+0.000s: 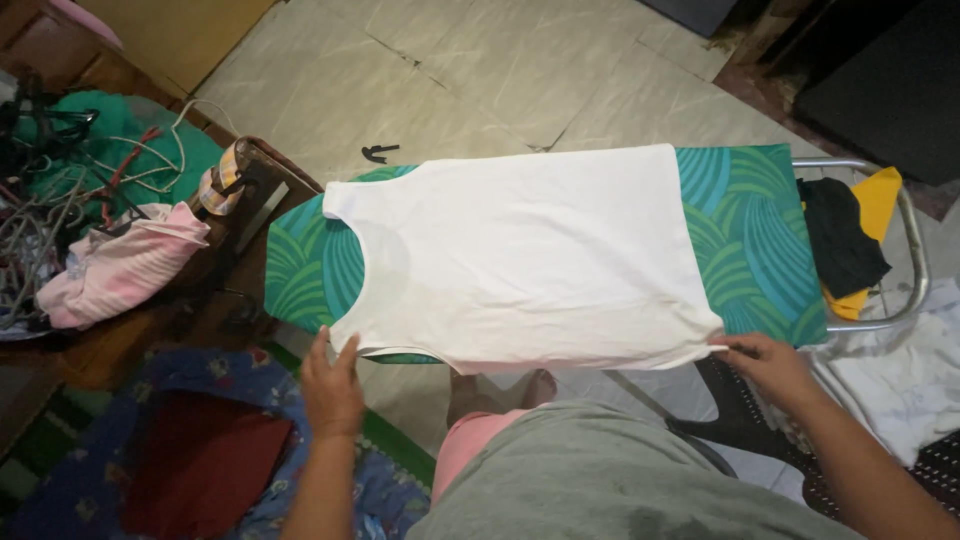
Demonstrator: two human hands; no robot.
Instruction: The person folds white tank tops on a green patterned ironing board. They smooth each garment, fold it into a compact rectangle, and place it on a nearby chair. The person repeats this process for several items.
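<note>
head view, looking down past a grey shirt and pink shorts at an ironing board with a green leaf-pattern cover. a white sleeveless top lies flat on it, neck and armholes toward the board's narrow left end, hem toward the right. the cloth covers most of the board; green cover shows at the left tip and in a broad strip on the right.

no true container is in view. the metal rest at the board's right end carries a black cloth lying over a yellow cloth. to the left, a dark wooden table bears a folded pink striped garment beside a tangle of hangers and cords on something green.

the top's near edge runs along the board's near edge, hanging just over it. beyond the far edge lies open pale tiled floor with one small black object on it. white cloth lies low at the right, and a blue patterned mat at lower left.

the left hand reaches up at the near left corner, fingers closed on the top's edge by the armhole. the right hand stretches to the near right corner, fingertips pinching the hem, which is drawn out to a small point there. both forearms angle outward from the body.
</note>
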